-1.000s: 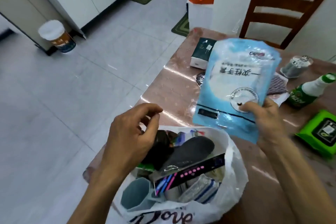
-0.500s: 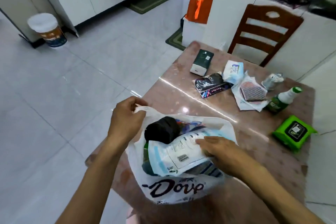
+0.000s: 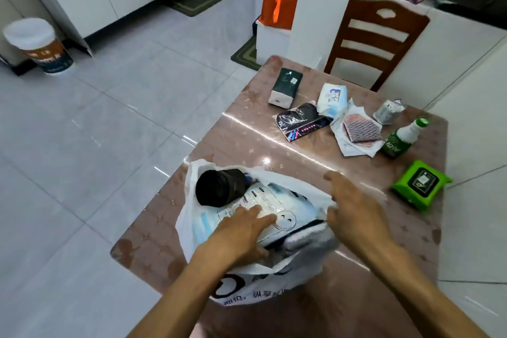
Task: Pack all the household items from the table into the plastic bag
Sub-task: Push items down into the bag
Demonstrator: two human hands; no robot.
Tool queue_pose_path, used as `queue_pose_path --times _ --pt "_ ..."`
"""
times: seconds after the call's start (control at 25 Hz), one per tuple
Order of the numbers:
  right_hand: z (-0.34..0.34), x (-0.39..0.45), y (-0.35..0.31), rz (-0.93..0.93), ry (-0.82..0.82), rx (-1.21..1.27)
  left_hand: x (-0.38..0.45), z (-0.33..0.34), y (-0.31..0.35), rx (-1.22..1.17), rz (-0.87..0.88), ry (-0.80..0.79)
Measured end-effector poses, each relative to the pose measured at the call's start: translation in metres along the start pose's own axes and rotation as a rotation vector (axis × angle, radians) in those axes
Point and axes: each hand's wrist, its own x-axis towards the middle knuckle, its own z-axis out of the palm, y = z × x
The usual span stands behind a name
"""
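Left hand (image 3: 241, 230) lies flat, fingers straight, pressing the blue packet (image 3: 277, 208) down inside the bag (image 3: 192, 217) at the table's (image 3: 247, 151) near edge. Right hand (image 3: 354, 208) is spread with loosely curved fingers at the bag's right rim; it looks to touch the plastic there, though blur hides any grip. A black roll (image 3: 219, 191) sits in the bag beside the packet. Farther back lie a box (image 3: 285, 86), wipes (image 3: 421, 188), a bottle (image 3: 403, 137) and a scouring pad (image 3: 362, 130).
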Motion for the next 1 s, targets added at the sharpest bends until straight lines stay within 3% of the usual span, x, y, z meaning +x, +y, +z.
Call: queue_pose_path --times 0.12,0.2,0.36,0.52,0.6,0.68,0.76,0.88,1.0 --pt "-0.031 0.013 0.010 0.370 0.159 0.884 0.008 0.004 -0.003 0.027 0.012 0.027" --pt "-0.038 0.022 0.015 0.434 0.106 1.084 0.011 -0.003 -0.002 0.008 0.028 0.009" --pt "-0.042 0.051 0.023 0.293 0.054 0.895 0.028 -0.055 -0.005 -0.236 0.058 0.085" --pt "-0.014 0.119 0.038 0.252 0.083 0.882 0.104 -0.116 0.001 -0.499 -0.002 0.359" --pt "0.027 0.161 0.051 0.220 0.046 0.783 0.158 -0.131 0.003 -0.473 -0.080 0.411" --pt "0.074 0.203 0.062 0.197 -0.036 0.600 0.198 -0.136 0.002 -0.388 -0.131 0.363" --pt "0.121 0.242 0.065 0.164 -0.185 0.413 0.209 -0.136 -0.004 -0.300 -0.154 0.350" --pt "0.172 0.290 0.057 0.149 -0.380 0.338 0.191 -0.132 -0.017 -0.055 -0.139 0.372" --pt "0.202 0.326 0.048 0.222 -0.279 0.137 0.194 -0.133 -0.036 -0.092 -0.165 0.481"
